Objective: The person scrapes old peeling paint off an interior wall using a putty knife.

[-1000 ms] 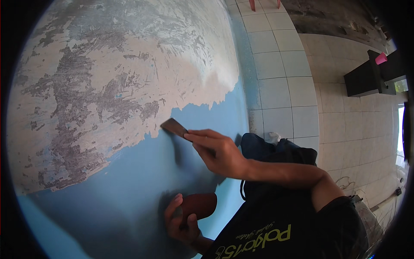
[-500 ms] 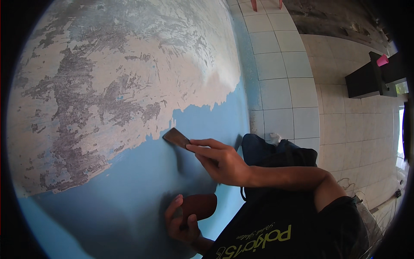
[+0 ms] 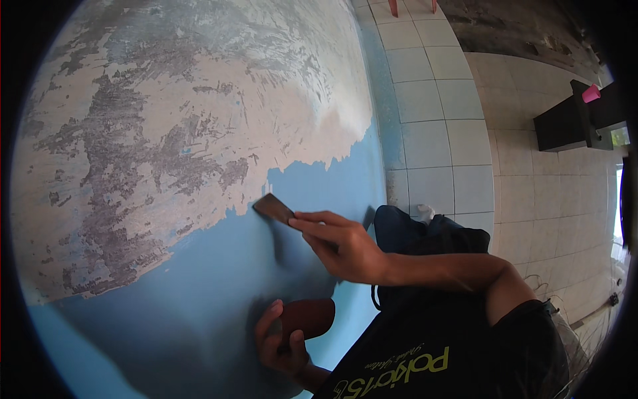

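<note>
My right hand (image 3: pixel 349 246) is closed around a scraper (image 3: pixel 274 208) with a flat, dark blade. The blade's edge rests on or just off the wall, where blue paint (image 3: pixel 309 193) meets a pale, stripped area (image 3: pixel 219 166). Lower down, my left hand (image 3: pixel 282 342) curls its fingers around a reddish-brown object (image 3: pixel 309 318) with a rounded end; its kind I cannot make out. That hand is close to the blue lower wall. Most of the scraper's handle is hidden in my right hand.
Pale floor tiles (image 3: pixel 425 143) run along the wall's foot, dusted with blue beside it. My foot (image 3: pixel 424 213) shows there. Farther right, a dark piece of furniture (image 3: pixel 565 123) stands with a pink cup (image 3: pixel 591 93) on it. Thin red legs (image 3: pixel 393 8) show at the top.
The scraper and my right hand have shifted very slightly in the picture. My left hand keeps its hold, and the paint edge looks the same.
</note>
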{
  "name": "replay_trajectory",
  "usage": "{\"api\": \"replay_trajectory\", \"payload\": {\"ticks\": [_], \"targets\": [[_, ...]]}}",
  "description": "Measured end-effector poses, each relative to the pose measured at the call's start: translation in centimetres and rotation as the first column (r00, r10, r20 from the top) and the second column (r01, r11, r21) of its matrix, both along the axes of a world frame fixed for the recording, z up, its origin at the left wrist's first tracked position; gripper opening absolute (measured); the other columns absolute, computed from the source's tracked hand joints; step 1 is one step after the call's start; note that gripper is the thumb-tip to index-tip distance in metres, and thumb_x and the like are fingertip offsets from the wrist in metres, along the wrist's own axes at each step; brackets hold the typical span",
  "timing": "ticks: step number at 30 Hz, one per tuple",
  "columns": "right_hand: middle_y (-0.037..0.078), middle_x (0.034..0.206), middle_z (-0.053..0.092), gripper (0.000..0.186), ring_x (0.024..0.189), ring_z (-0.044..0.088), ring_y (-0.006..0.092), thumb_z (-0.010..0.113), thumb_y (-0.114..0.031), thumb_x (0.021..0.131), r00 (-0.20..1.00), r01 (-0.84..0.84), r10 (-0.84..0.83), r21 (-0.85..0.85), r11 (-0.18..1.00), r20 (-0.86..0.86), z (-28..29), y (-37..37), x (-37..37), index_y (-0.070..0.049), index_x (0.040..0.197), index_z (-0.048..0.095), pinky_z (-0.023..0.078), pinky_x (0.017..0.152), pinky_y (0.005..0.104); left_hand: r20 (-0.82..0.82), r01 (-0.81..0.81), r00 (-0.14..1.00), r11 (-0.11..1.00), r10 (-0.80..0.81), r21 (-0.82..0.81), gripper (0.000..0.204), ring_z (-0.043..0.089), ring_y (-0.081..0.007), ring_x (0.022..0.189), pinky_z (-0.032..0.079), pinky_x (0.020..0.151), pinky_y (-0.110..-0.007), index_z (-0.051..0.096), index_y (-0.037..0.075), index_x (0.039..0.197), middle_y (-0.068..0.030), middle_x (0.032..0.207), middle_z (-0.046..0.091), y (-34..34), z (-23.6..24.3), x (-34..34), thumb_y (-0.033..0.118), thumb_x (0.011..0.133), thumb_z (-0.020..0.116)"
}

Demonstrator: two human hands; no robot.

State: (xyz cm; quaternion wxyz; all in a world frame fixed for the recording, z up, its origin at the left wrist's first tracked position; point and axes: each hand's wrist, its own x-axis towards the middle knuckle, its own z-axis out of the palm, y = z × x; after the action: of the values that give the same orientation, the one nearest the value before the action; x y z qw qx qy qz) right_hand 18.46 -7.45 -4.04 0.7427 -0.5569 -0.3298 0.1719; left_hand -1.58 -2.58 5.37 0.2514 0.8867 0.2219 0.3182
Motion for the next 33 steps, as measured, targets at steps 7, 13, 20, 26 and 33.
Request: {"api": "replay_trajectory", "payload": {"ticks": [7, 13, 20, 26, 33], "targets": [[0.022, 0.125, 0.066, 0.033, 0.098, 0.073, 0.0356, 0.063, 0.000, 0.095, 0.999, 0.021, -0.020, 0.019, 1.000, -0.028, -0.3, 0.2, 0.2, -0.003, 0.128, 0.067, 0.061, 0.081, 0.0361, -0.037, 0.008, 0.999, 1.000, -0.007, 0.013, 0.042, 0.069, -0.0411, 0.103, 0.059, 0.088, -0.051, 0.048, 0.001, 0.079, -0.0249, 0.113, 0.068, 0.1, 0.2, -0.2, 0.032, 0.094, 0.073], [0.022, 0.124, 0.066, 0.034, 0.099, 0.072, 0.0363, 0.064, 0.001, 0.094, 1.000, 0.019, -0.018, 0.015, 1.000, -0.019, -0.3, 0.3, 0.7, -0.003, 0.128, 0.067, 0.061, 0.082, 0.0376, 0.006, 0.003, 1.000, 1.000, -0.003, -0.009, 0.040, 0.069, -0.0415, 0.103, 0.059, 0.088, -0.051, 0.049, 0.001, 0.083, -0.0249, 0.113, 0.068, -0.1, 0.0, -0.2, 0.031, 0.095, 0.073], [0.022, 0.125, 0.066, 0.033, 0.099, 0.072, 0.0355, 0.064, 0.000, 0.095, 1.000, 0.015, -0.015, 0.004, 1.000, -0.006, -0.4, 0.1, -0.4, -0.002, 0.128, 0.066, 0.061, 0.083, 0.0378, -0.024, 0.026, 0.999, 1.000, -0.026, 0.003, 0.041, 0.068, -0.0420, 0.103, 0.059, 0.088, -0.052, 0.047, 0.002, 0.085, -0.0259, 0.113, 0.067, 0.2, 0.2, -0.2, 0.032, 0.095, 0.073], [0.022, 0.125, 0.066, 0.031, 0.098, 0.073, 0.0360, 0.063, 0.000, 0.096, 0.999, 0.040, -0.039, 0.016, 0.999, -0.024, 0.0, 0.3, -0.3, -0.002, 0.127, 0.067, 0.061, 0.081, 0.0370, -0.037, 0.055, 0.998, 0.998, -0.054, 0.028, 0.038, 0.068, -0.0409, 0.102, 0.059, 0.088, -0.052, 0.048, 0.003, 0.087, -0.0258, 0.113, 0.067, 0.4, 0.1, -0.4, 0.031, 0.095, 0.073], [0.022, 0.125, 0.066, 0.031, 0.096, 0.073, 0.0344, 0.062, 0.000, 0.096, 0.999, 0.045, -0.045, 0.023, 0.999, -0.011, 0.1, 0.7, 0.8, -0.002, 0.127, 0.067, 0.061, 0.080, 0.0362, -0.028, 0.027, 0.999, 1.000, -0.026, 0.014, 0.039, 0.069, -0.0410, 0.102, 0.059, 0.088, -0.051, 0.048, 0.003, 0.088, -0.0257, 0.113, 0.067, 0.3, 0.1, -0.1, 0.031, 0.095, 0.072]]}}
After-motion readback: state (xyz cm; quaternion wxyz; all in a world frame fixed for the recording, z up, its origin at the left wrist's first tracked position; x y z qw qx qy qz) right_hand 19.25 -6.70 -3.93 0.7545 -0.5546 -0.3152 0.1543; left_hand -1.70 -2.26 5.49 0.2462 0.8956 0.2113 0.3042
